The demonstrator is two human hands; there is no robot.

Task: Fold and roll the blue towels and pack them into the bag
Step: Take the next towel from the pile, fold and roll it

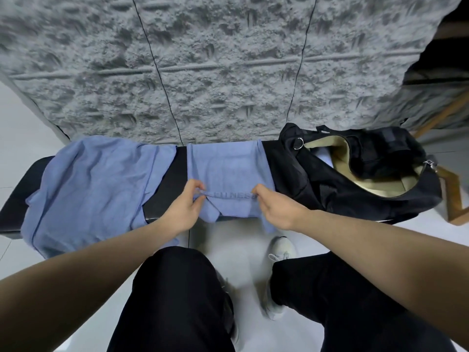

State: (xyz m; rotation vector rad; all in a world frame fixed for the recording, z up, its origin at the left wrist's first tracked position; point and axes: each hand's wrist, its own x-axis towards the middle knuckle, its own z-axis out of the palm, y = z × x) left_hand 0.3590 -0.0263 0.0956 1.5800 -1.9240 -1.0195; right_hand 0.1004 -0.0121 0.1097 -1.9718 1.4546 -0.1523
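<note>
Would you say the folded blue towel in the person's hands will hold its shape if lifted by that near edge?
Probably not: the folded towel already droops over the bench edge, so it looks floppy. It appears thin and light, pinched by left hand and right hand.

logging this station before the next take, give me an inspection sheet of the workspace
surface: black bench, towels draped over its near edge
job's things: folded blue towel mid-bench; loose blue towel at left; black bag open at right, something blue inside
clutter: nothing seen
grippers: left hand and right hand pinch the folded towel's near fold
cables: two thin dark lines down the wall
surroundings: grey textured wall, pale floor, wooden frame at right
</note>
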